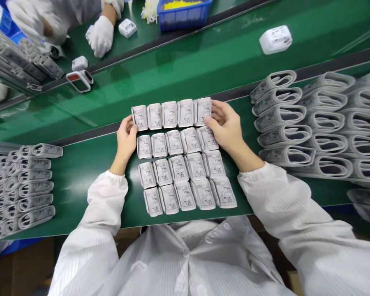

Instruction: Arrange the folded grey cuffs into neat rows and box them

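Folded printed paper leaflets [170,114] lie in several rows on the green bench in front of me. My left hand [127,139] holds the left end of the farthest row, its thumb along the near side of the end leaflet. At the row's right end, my right hand [230,128] has its thumb on top and its fingers curled behind. The row is held between my two hands. Nearer to me, the other rows, such as the nearest leaflets [185,196], lie flat and overlapping, untouched.
Stacks of folded leaflets stand at the right [283,133] and left [35,189]. Beyond runs a green conveyor belt [179,61] with a white socket-like block [276,40]. Across it are a co-worker's gloved hand [101,37] and a blue bin [185,16] holding yellow pieces.
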